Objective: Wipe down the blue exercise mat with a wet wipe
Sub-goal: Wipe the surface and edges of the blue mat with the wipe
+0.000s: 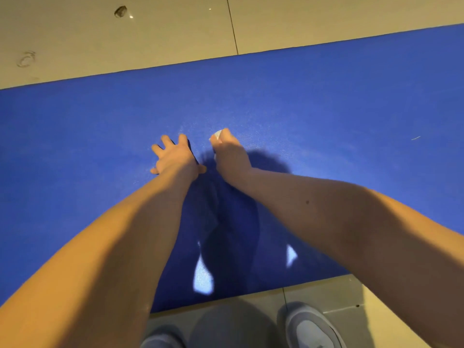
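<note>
Beige tiled floor (175, 41) (scuffed in places) and grey shoes (311, 330) at the near edge.

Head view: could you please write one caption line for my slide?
Right hand presses a white wipe on the blue mat; left hand rests flat beside it.

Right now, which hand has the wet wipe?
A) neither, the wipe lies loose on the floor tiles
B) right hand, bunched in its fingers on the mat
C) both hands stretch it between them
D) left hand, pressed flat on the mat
B: the white wet wipe sticks out of the curled right hand on the blue mat, while the left hand lies open with fingers spread, holding nothing.
</note>
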The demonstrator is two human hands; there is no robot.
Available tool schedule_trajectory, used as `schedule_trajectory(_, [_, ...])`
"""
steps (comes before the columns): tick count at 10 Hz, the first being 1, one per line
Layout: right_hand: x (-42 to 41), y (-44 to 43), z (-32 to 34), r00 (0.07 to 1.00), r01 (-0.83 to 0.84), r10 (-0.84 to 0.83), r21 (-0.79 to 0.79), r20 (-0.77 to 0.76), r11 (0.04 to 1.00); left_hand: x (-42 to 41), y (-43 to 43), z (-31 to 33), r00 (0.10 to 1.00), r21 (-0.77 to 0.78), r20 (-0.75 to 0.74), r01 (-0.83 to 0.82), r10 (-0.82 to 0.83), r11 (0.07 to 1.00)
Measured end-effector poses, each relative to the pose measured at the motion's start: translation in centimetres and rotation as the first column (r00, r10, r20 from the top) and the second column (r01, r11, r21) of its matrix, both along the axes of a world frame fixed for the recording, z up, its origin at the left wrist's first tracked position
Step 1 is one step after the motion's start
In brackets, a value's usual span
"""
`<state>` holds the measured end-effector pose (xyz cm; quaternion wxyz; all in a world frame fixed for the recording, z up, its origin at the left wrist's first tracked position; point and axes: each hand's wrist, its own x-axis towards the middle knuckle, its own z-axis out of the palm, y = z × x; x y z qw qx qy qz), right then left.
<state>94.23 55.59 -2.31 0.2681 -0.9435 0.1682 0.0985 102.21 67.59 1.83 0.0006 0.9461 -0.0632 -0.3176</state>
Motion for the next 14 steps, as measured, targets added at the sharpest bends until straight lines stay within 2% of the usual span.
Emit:
schedule_trajectory(1, [0.6,0.0,0.2,0.997,-0.079,0.079,-0.02,0.01,0.997,0.0,0.0,0.0,1.0,0.011,-0.001,0.005,-0.005,1.0])
schedule_trajectory(2, [1.5,-5.8,-0.2,0.968,0.124,-0.11,-0.05,0.226,0.991,-0.1,0.2,-0.2,1.0,0.007,0.01,0.025,-0.025,1.0])
schedule_trajectory(3, [0.9,-10.3,-0.2,0.989,0.091,-0.057,-0.26,0.136,0.961,0.0,0.4,-0.3,0.999,0.017,0.024,0.038,-0.038,0.999])
schedule_trajectory(4, [0.6,-11.6,-0.4,0.966,0.235,-0.182,-0.323,0.185,0.917,0.0,0.2,-0.4,0.998,0.033,0.038,0.055,-0.056,0.998])
schedule_trajectory(5, [1.4,-9.7,-0.6,0.932,0.342,-0.282,-0.301,0.226,0.89,0.1,0.1,-0.7,0.996,0.046,0.053,0.07,-0.073,0.996])
schedule_trajectory(7, [2.2,-1.1,-0.5,0.967,0.031,0.018,-0.187,0.253,0.982,0.4,-0.2,-0.2,0.997,0.045,0.054,0.061,-0.064,0.997])
schedule_trajectory(8, [2.1,-1.5,-1.2,0.941,-0.059,0.134,-0.239,0.312,0.969,0.2,-0.1,-0.2,0.994,0.048,0.076,0.073,-0.077,0.996])
schedule_trajectory(9, [1.9,-5.1,-0.3,0.944,-0.018,0.121,-0.317,0.306,0.948,0.0,0.2,-0.5,0.993,0.019,0.089,0.08,-0.081,0.997])
schedule_trajectory(10, [1.9,-9.5,0.2,0.969,0.068,0.026,-0.368,0.244,0.927,0.3,0.6,-0.3,0.997,0.007,0.046,0.059,-0.059,0.998])
schedule_trajectory(11, [2.1,-11.6,0.0,0.973,0.18,-0.114,-0.348,0.201,0.92,0.8,0.7,0.0,0.998,0.02,-0.001,0.059,-0.059,0.998])
schedule_trajectory(12, [2.8,-9.4,-0.2,0.959,0.265,-0.216,-0.309,0.185,0.913,1.2,0.8,0.2,0.998,0.026,-0.031,0.06,-0.059,0.998])
schedule_trajectory(13, [2.9,-5.9,-0.7,0.969,0.195,-0.149,-0.24,0.197,0.951,1.3,0.8,0.2,0.996,0.024,-0.036,0.079,-0.078,0.997])
schedule_trajectory(14, [2.5,-2.1,-1.5,0.949,0.015,0.046,-0.191,0.312,0.981,1.4,0.9,0.3,0.996,0.032,-0.027,0.091,-0.091,0.995])
